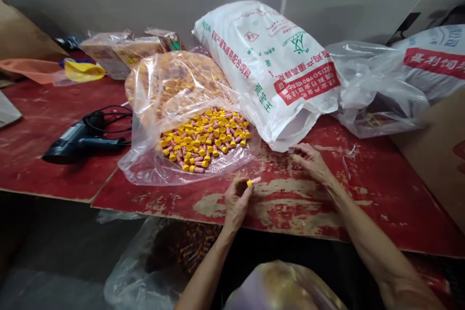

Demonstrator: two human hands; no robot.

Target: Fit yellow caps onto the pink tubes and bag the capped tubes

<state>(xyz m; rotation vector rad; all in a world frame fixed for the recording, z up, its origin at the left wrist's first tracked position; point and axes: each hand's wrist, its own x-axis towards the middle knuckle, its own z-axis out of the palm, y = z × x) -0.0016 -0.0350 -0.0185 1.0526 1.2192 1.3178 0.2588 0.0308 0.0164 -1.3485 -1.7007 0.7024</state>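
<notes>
My left hand (238, 198) is closed on a small yellow-capped tube (255, 181), held between thumb and fingers just over the front of the table. The tube's body is pinkish and speckled, and it points right. Further right, my right hand (310, 161) is beside the open mouth of a white woven sack (276, 68) with red and green print. Its fingertips are pressed together; what they pinch, if anything, is too small to make out. Left of the hands, a see-through plastic bag (145, 162) lies open, with many similar yellow-capped tubes (207, 138) in its mouth.
A dark heat gun or dryer (82, 143) with a coiled cord lies at the left on the worn red table (43, 174). Wrapped boxes (123, 53) stand behind. Another plastic bag (381, 106) and a cardboard box (436, 140) are at right. Below the table edge hangs a filled bag (134, 261).
</notes>
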